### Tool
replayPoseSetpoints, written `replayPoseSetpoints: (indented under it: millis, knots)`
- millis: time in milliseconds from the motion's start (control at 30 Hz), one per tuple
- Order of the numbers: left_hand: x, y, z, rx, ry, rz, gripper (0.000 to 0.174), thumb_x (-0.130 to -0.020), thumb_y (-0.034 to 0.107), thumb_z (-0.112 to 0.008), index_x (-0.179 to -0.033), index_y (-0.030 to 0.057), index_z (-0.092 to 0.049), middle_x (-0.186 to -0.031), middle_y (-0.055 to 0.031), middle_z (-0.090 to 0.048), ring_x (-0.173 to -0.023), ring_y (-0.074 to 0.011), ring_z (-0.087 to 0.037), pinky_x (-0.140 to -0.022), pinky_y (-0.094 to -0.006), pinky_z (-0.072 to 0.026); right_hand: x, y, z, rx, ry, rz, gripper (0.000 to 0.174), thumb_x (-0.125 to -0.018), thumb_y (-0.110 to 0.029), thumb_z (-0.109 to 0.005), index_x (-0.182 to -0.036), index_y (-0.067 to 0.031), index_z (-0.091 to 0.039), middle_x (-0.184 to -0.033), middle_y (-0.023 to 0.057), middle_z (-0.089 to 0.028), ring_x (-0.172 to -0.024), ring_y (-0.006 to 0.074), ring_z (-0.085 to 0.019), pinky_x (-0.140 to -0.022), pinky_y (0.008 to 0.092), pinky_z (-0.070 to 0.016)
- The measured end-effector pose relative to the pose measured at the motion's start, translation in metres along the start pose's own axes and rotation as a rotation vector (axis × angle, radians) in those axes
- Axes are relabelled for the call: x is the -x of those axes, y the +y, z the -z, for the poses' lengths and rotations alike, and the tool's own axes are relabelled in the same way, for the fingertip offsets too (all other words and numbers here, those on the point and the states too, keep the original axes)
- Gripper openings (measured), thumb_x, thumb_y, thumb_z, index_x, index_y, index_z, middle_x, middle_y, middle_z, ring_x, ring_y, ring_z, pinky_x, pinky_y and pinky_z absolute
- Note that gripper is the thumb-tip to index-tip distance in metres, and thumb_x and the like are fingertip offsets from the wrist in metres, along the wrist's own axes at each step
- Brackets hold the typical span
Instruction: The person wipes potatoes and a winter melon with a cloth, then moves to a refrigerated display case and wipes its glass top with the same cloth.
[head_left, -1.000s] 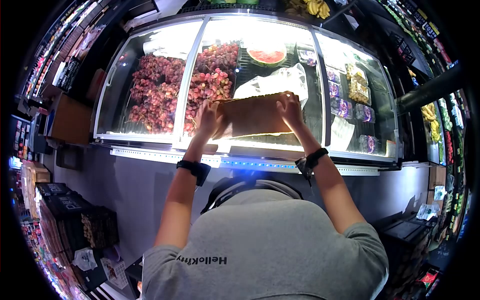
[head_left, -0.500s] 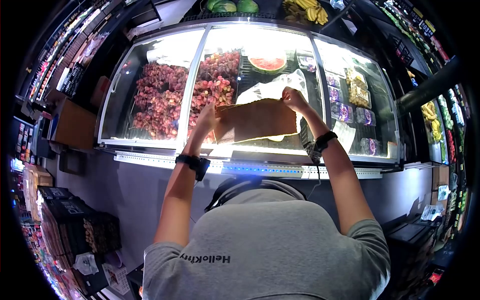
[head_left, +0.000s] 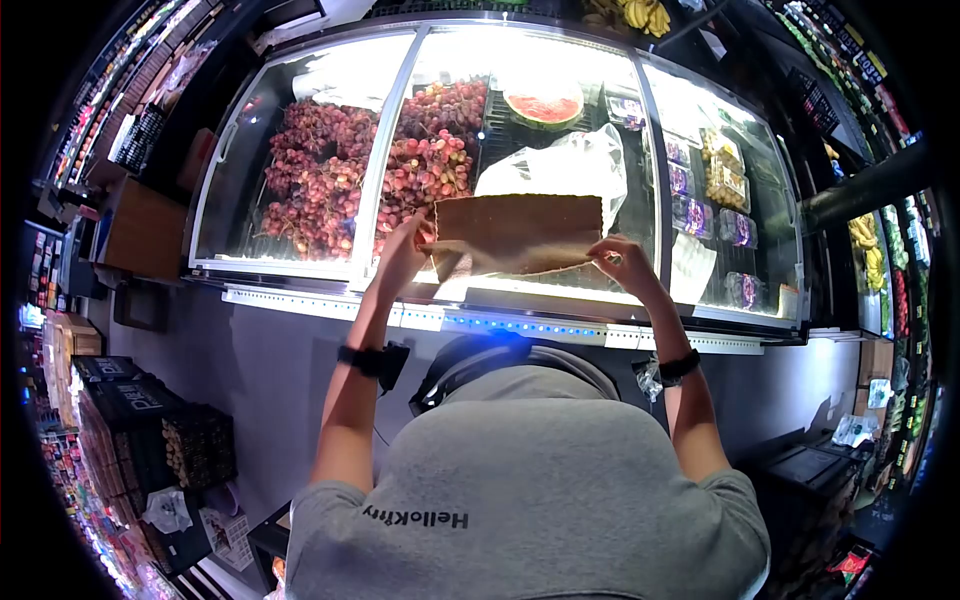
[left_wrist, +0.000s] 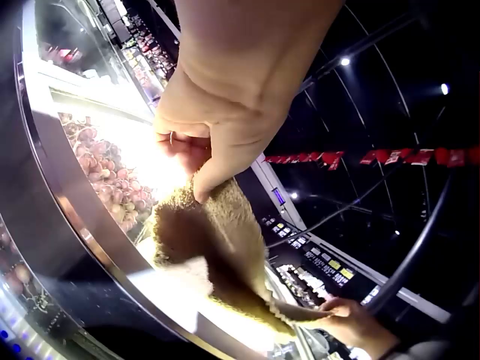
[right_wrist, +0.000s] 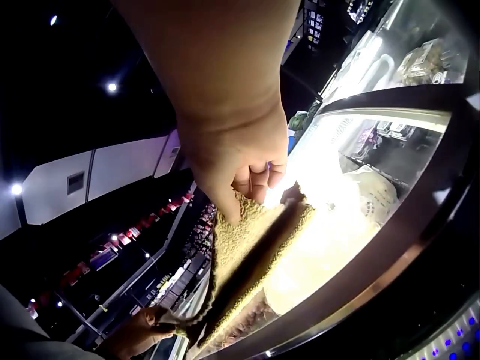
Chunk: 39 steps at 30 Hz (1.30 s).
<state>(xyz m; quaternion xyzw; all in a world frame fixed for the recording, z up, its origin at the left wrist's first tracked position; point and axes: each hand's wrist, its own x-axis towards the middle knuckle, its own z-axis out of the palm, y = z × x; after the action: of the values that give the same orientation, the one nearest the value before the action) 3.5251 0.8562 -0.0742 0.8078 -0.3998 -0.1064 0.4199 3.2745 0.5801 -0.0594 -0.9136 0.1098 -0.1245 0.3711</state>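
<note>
A brown cloth (head_left: pixel 520 225) is stretched between both hands above the front of a lit display case, its near edge folded upward. My left hand (head_left: pixel 402 258) pinches its left end; in the left wrist view the thumb and fingers of that hand (left_wrist: pixel 217 127) grip the fuzzy cloth (left_wrist: pixel 240 232). At the right end my right hand (head_left: pixel 628 268) pinches the near corner between thumb and fingertips. The right wrist view shows this hand (right_wrist: pixel 240 157) holding the cloth (right_wrist: pixel 247 240), which sags in a fold between the hands.
Under the case's glass lie red grapes (head_left: pixel 315 180), a cut watermelon (head_left: pixel 543 105), a clear plastic bag (head_left: pixel 570 165) and packed fruit (head_left: pixel 722 172). White frame bars (head_left: pixel 385 150) divide the case. A brown box (head_left: pixel 145 228) stands at the left, dark crates (head_left: pixel 135 400) at the lower left.
My right hand has come down and nearer the body, from the cloth's far edge to its near corner. The cloth, hanging flatter before, is now folded along its near side. My left hand still holds its end.
</note>
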Motion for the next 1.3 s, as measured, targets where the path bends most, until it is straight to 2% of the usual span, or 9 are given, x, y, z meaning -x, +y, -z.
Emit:
replayPoseSetpoints:
  millis: [167, 300, 367, 433, 600, 767, 833, 1000, 1300]
  knots:
    - [0.0, -0.002, 0.006, 0.335, -0.132, -0.046, 0.01, -0.074, 0.0, -0.063, -0.082, -0.0007, -0.058, -0.076, -0.0079, -0.059, -0.066, -0.0111, -0.055, -0.053, -0.0242, -0.0416, -0.003, 0.006, 0.004, -0.109, 0.1, -0.061, 0.011, -0.078, -0.01, -0.063, -0.088, -0.0063, -0.066, -0.073, 0.0056, -0.063, -0.062, 0.0111, -0.056, -0.056, 0.0246, -0.0448]
    - [-0.041, 0.01, 0.01, 0.216, -0.039, 0.311, 0.007, -0.081, 0.003, -0.058, -0.086, -0.0011, -0.059, -0.082, -0.0081, -0.062, -0.061, -0.01, -0.055, -0.049, -0.0237, -0.0436, -0.044, 0.004, 0.019, -0.03, 0.165, -0.34, 0.02, -0.084, -0.021, -0.057, -0.092, -0.0038, -0.065, -0.065, 0.0061, -0.064, -0.045, 0.007, -0.052, -0.046, 0.0229, -0.0425]
    - [-0.072, -0.004, 0.01, 0.269, 0.126, -0.217, 0.009, -0.083, 0.003, -0.054, -0.091, -0.0016, -0.057, -0.078, -0.0095, -0.06, -0.054, -0.0105, -0.055, -0.048, -0.0242, -0.0459, -0.077, -0.003, 0.036, -0.052, 0.203, -0.272, 0.023, -0.087, -0.022, -0.054, -0.096, -0.0028, -0.063, -0.066, 0.0068, -0.064, -0.045, 0.0078, -0.055, -0.047, 0.0238, -0.0437]
    - [-0.094, 0.049, 0.04, 0.545, 0.062, 0.23, 0.012, -0.086, 0.005, -0.051, -0.095, -0.0016, -0.055, -0.073, -0.0086, -0.059, -0.054, -0.0114, -0.057, -0.048, -0.0241, -0.048, -0.108, -0.006, 0.067, 0.132, 0.247, -0.126, 0.024, -0.088, -0.021, -0.051, -0.099, -0.0018, -0.061, -0.067, 0.0062, -0.065, -0.054, 0.0083, -0.061, -0.051, 0.0246, -0.0468]
    - [-0.115, 0.12, 0.092, 0.541, 0.267, -0.127, 0.015, -0.089, 0.014, -0.049, -0.09, -0.0005, -0.051, -0.073, -0.0059, -0.057, -0.062, -0.0134, -0.061, -0.051, -0.0203, -0.045, -0.131, -0.049, 0.128, -0.192, 0.427, 0.161, 0.022, -0.088, -0.016, -0.052, -0.098, 0.001, -0.059, -0.09, 0.0122, -0.064, -0.084, 0.017, -0.063, -0.073, 0.025, -0.048]
    - [-0.083, 0.111, 0.091, 0.46, 0.175, -0.284, 0.01, -0.087, 0.008, -0.051, -0.092, 0.0006, -0.056, -0.079, -0.0056, -0.06, -0.071, -0.0133, -0.062, -0.061, -0.022, -0.0486, -0.081, -0.072, 0.12, 0.246, 0.456, 0.314, 0.014, -0.082, -0.005, -0.057, -0.094, -0.0026, -0.062, -0.092, 0.0093, -0.064, -0.086, 0.0184, -0.062, -0.078, 0.0267, -0.0477]
    - [-0.067, 0.082, 0.075, 0.316, 0.097, -0.341, 0.011, -0.084, 0.0, -0.051, -0.093, 0.001, -0.057, -0.082, -0.0066, -0.06, -0.078, -0.0121, -0.061, -0.066, -0.0209, -0.0478, -0.059, -0.058, 0.096, -0.022, 0.321, 0.187, 0.014, -0.081, -0.004, -0.057, -0.093, -0.005, -0.063, -0.098, 0.008, -0.063, -0.09, 0.0177, -0.061, -0.077, 0.0279, -0.0494]
    - [-0.019, 0.024, 0.012, 0.184, 0.005, -0.049, 0.008, -0.08, 0.005, -0.059, -0.088, 0.0031, -0.06, -0.081, -0.0059, -0.062, -0.078, -0.0137, -0.059, -0.068, -0.0239, -0.0466, 0.004, 0.02, 0.026, 0.035, 0.194, 0.004, 0.014, -0.078, -0.005, -0.06, -0.091, -0.0038, -0.065, -0.094, 0.0098, -0.063, -0.087, 0.0205, -0.061, -0.078, 0.0291, -0.0479]
    - [0.042, 0.024, 0.005, 0.217, -0.137, 0.092, 0.017, -0.077, 0.01, -0.061, -0.09, -0.0004, -0.062, -0.081, -0.0131, -0.063, -0.077, -0.0202, -0.061, -0.072, -0.0312, -0.0454, 0.083, 0.002, 0.001, 0.034, 0.168, -0.108, 0.017, -0.071, -0.003, -0.064, -0.087, -0.0069, -0.066, -0.099, 0.0061, -0.063, -0.104, 0.0239, -0.052, -0.088, 0.0341, -0.0413]
